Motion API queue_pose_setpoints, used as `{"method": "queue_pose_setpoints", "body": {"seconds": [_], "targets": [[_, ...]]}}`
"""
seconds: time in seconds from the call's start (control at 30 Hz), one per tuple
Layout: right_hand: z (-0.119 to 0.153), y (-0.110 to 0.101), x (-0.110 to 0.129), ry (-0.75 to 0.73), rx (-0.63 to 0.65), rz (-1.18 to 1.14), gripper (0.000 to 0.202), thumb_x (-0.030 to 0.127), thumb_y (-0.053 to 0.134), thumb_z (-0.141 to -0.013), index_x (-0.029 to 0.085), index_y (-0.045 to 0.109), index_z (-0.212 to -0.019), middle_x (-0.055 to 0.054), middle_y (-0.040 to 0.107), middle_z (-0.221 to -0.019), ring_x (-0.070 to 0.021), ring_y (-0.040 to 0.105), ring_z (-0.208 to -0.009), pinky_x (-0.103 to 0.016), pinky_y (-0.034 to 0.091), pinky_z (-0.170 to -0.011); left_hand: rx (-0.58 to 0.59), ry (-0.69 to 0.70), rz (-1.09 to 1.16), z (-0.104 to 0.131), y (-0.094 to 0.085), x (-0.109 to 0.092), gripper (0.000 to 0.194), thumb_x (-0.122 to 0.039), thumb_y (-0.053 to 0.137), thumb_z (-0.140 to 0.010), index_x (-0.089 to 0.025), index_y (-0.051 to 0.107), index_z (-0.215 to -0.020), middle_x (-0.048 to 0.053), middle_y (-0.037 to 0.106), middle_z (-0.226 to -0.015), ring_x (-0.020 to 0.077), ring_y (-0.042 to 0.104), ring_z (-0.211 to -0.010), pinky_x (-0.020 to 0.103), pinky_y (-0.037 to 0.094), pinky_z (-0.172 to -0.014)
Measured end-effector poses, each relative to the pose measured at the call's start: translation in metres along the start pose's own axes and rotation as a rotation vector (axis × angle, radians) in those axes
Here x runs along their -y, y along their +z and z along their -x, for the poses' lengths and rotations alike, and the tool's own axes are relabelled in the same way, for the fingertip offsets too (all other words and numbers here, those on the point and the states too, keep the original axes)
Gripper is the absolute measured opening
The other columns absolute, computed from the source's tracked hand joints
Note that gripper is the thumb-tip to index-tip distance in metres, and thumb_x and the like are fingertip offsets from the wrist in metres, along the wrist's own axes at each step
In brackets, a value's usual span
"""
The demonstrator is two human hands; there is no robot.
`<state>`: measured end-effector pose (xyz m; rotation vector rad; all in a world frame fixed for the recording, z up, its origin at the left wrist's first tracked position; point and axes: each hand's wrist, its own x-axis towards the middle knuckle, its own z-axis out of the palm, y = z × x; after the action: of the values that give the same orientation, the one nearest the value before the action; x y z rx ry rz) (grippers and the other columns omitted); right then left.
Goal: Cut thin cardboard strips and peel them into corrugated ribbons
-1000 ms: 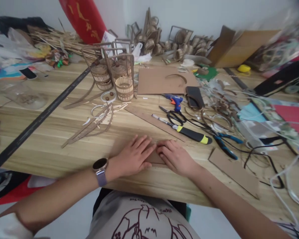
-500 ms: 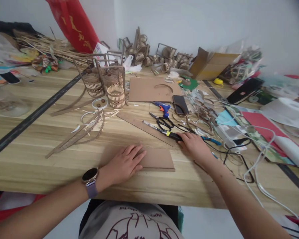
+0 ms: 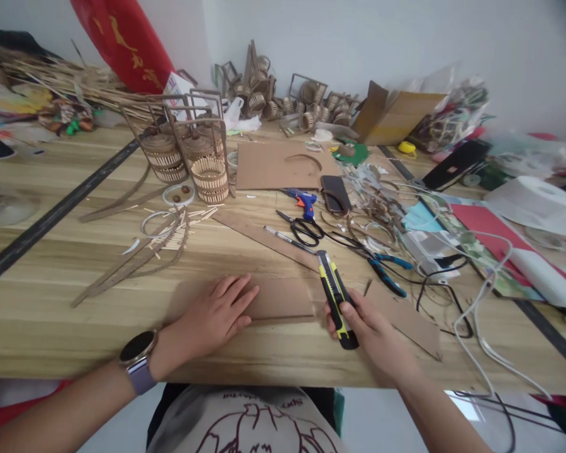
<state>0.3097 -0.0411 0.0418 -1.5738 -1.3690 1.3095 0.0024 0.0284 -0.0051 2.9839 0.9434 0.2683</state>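
My left hand (image 3: 217, 309) lies flat with fingers spread on a piece of brown cardboard (image 3: 283, 301) near the table's front edge. In my right hand (image 3: 365, 321) is a black and yellow utility knife (image 3: 334, 299), held above the table just right of that cardboard, its tip pointing away from me. I cannot tell whether its blade is out. Beyond it lie a long cardboard strip (image 3: 249, 231), a pen (image 3: 283, 238) and black-handled scissors (image 3: 305, 230). A smaller cardboard piece (image 3: 405, 318) rests beneath and beside my right forearm.
A blue glue gun (image 3: 304, 202), a phone (image 3: 336, 194), blue-handled pliers (image 3: 387, 270) and white cables (image 3: 490, 340) lie ahead and right. Small slatted baskets (image 3: 210, 179) with tall handles stand back left, near loose sticks and strips (image 3: 170, 239). A larger cardboard sheet (image 3: 268, 167) lies behind.
My right hand has picked up the utility knife from the table and brought it nearer, turned upright. The pliers and small cardboard piece are now more visible. My left hand stays on the cardboard.
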Motion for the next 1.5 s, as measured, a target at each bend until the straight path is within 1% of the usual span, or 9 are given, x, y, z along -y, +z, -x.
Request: {"method": "queue_pose_setpoints", "body": {"seconds": [0.13, 0.5, 0.63, 0.8, 0.87, 0.97, 1.1, 1.27, 1.5], "targets": [[0.006, 0.005, 0.002, 0.049, 0.067, -0.107, 0.050, 0.069, 0.054, -0.085, 0.019, 0.053, -0.097, -0.002, 0.062, -0.071, -0.0144, 0.057, -0.063, -0.028, 0.047, -0.057, 0.016, -0.001, 0.011, 0.000, -0.002, 0.000, 0.052, -0.044, 0.029, -0.104, -0.015, 0.046, -0.144, 0.016, 0.046, -0.149, 0.0315, 0.045, -0.130, 0.050, 0.040, -0.107], [0.012, -0.008, -0.017, 0.201, -0.073, 0.078, 0.062, 0.082, 0.048, -0.075, 0.021, 0.049, -0.070, 0.004, 0.055, -0.052, -0.0082, 0.045, -0.037, -0.024, 0.033, -0.042, 0.037, 0.008, -0.017, 0.000, -0.006, -0.003, 0.053, -0.045, 0.032, -0.104, -0.014, 0.046, -0.144, 0.018, 0.043, -0.151, 0.0330, 0.041, -0.135, 0.051, 0.035, -0.111], [0.015, -0.019, -0.021, 0.243, -0.029, 0.223, 0.060, 0.081, 0.045, -0.077, 0.021, 0.053, -0.076, 0.003, 0.059, -0.055, -0.0111, 0.052, -0.040, -0.026, 0.040, -0.045, -0.032, 0.147, 0.008, -0.002, -0.017, -0.011, 0.050, -0.039, 0.039, -0.103, -0.014, 0.042, -0.146, 0.016, 0.039, -0.154, 0.0319, 0.030, -0.144, 0.054, 0.024, -0.118], [0.017, -0.030, -0.020, 0.104, -0.010, 0.447, 0.055, 0.057, 0.055, -0.084, 0.021, 0.054, -0.126, -0.003, 0.073, -0.082, -0.0154, 0.062, -0.052, -0.031, 0.053, -0.056, 0.000, 0.449, 0.032, -0.014, -0.023, -0.017, 0.050, -0.038, 0.047, -0.101, -0.023, 0.041, -0.148, 0.003, 0.036, -0.158, 0.0261, 0.018, -0.149, 0.052, 0.016, -0.122], [0.016, -0.033, -0.020, -0.011, 0.019, 0.516, 0.056, 0.049, 0.061, -0.083, 0.024, 0.053, -0.132, -0.008, 0.073, -0.108, -0.0203, 0.071, -0.077, -0.034, 0.057, -0.072, 0.032, 0.451, 0.026, -0.021, -0.019, -0.013, 0.056, -0.045, 0.051, -0.098, -0.027, 0.038, -0.150, 0.001, 0.033, -0.159, 0.0296, 0.015, -0.150, 0.057, 0.015, -0.121], [0.014, -0.037, -0.024, -0.177, 0.060, 0.582, 0.044, 0.041, 0.060, -0.087, 0.026, 0.059, -0.127, -0.008, 0.067, -0.127, -0.0239, 0.066, -0.112, -0.037, 0.052, -0.095, 0.102, 0.402, 0.026, -0.030, -0.009, -0.004, 0.060, -0.049, 0.054, -0.095, -0.037, 0.034, -0.151, 0.002, 0.031, -0.160, 0.0378, 0.017, -0.149, 0.068, 0.016, -0.114], [0.011, -0.044, -0.027, -0.259, 0.091, 0.737, 0.041, 0.038, 0.052, -0.093, 0.028, 0.057, -0.132, -0.008, 0.070, -0.117, -0.0216, 0.069, -0.103, -0.035, 0.056, -0.087, 0.177, 0.378, 0.054, -0.035, -0.003, 0.006, 0.053, -0.048, 0.046, -0.099, -0.043, 0.033, -0.150, 0.005, 0.032, -0.160, 0.0437, 0.024, -0.144, 0.072, 0.020, -0.107], [0.010, -0.048, -0.025, -0.281, 0.070, 1.008, 0.044, 0.040, 0.043, -0.096, 0.032, 0.054, -0.138, -0.007, 0.066, -0.107, -0.0214, 0.071, -0.082, -0.034, 0.059, -0.065, 0.202, 0.296, 0.048, -0.033, -0.004, 0.010, 0.052, -0.040, 0.045, -0.101, -0.050, 0.029, -0.149, 0.004, 0.027, -0.161, 0.0414, 0.029, -0.142, 0.058, 0.029, -0.105], [-0.001, -0.039, -0.028, -0.408, 0.056, 1.070, 0.044, 0.037, 0.040, -0.099, 0.027, 0.052, -0.141, -0.009, 0.065, -0.108, -0.0207, 0.071, -0.085, -0.035, 0.060, -0.070, 0.274, 0.204, 0.008, -0.030, -0.013, 0.013, 0.053, -0.043, 0.045, -0.101, -0.052, 0.026, -0.149, 0.002, 0.023, -0.163, 0.0395, 0.029, -0.141, 0.055, 0.027, -0.106]]}}
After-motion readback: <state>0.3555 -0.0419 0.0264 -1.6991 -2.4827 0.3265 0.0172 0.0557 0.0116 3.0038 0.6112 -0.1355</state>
